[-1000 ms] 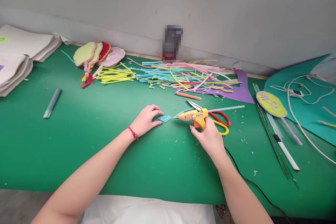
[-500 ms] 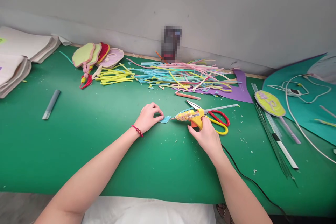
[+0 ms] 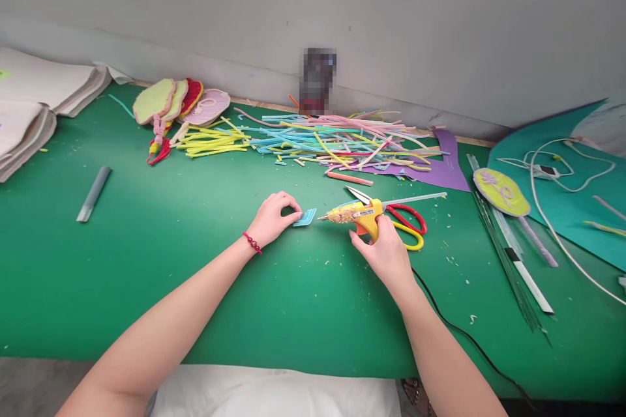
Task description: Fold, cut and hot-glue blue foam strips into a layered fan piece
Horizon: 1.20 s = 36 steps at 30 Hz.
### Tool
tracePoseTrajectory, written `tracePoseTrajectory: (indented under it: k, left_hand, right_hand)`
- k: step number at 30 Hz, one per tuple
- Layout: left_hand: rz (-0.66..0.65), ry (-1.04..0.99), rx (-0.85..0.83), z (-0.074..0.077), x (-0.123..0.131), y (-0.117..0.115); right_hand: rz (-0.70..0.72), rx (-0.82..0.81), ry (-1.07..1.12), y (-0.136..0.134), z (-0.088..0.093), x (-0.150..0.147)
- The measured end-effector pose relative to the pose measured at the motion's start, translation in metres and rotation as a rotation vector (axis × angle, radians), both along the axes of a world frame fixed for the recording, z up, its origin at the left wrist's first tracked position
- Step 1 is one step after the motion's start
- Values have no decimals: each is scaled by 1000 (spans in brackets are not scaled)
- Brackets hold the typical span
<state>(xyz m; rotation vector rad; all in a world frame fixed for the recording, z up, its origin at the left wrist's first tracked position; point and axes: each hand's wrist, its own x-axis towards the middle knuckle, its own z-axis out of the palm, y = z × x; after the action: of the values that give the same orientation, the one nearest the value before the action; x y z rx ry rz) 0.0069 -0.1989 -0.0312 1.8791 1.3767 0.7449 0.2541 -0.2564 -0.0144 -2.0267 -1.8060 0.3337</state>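
Note:
Between the thumb and fingers of my left hand [image 3: 276, 215] is a small light-blue piece with parallel strips on it [image 3: 306, 217], held just above or on the green table; I cannot tell which. My right hand [image 3: 384, 251] is wrapped round the handle of a yellow hot glue gun [image 3: 359, 214]. Its metal nozzle points left, a short gap away from the blue piece. A clear glue stick [image 3: 418, 198] sticks out of the gun's back end. Behind and beside the gun lie scissors with red and yellow handles [image 3: 415, 234], partly hidden by it.
Cut pipe cleaners [image 3: 313, 137] lie heaped at the back over purple sheet [image 3: 450, 169]. Finished-looking small fans [image 3: 155, 101] are stacked back left, papers [image 3: 44, 81] beyond. A yellow fan [image 3: 501, 192], thin wires [image 3: 508, 273] and a white cable [image 3: 542, 208] lie right. The gun's black cord [image 3: 454, 332] runs frontward.
The gap between the blue piece and the nozzle has widened slightly, with my left hand a little further left. My right hand has barely moved and keeps its grip on the glue gun.

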Motion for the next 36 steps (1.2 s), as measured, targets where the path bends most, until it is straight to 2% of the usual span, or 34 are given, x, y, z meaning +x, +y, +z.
tracePoseTrajectory:
  k: [8,17,21,25,32,36]
  left_hand:
    - [-4,-72,34,-2,2,-5]
    - [2,-101,35,-2,2,-5]
    - [27,-151,29,-2,1,-5]
    - [120,-243,-12,0,3,-7]
    - [203,-452,-198,9,4,-13]
    - [230,-540,-258,12,2,-12]
  right_hand:
    - [29,97,25,-1,0,-7]
    - [34,63,-104,3,-10,-4]
    - [13,91,-80,3,-5,-3]
    - [-17,127,4,2,3,-2]
    - [-1,-3,171,3,4,-1]
    - [26,-245,359,4,8,6]
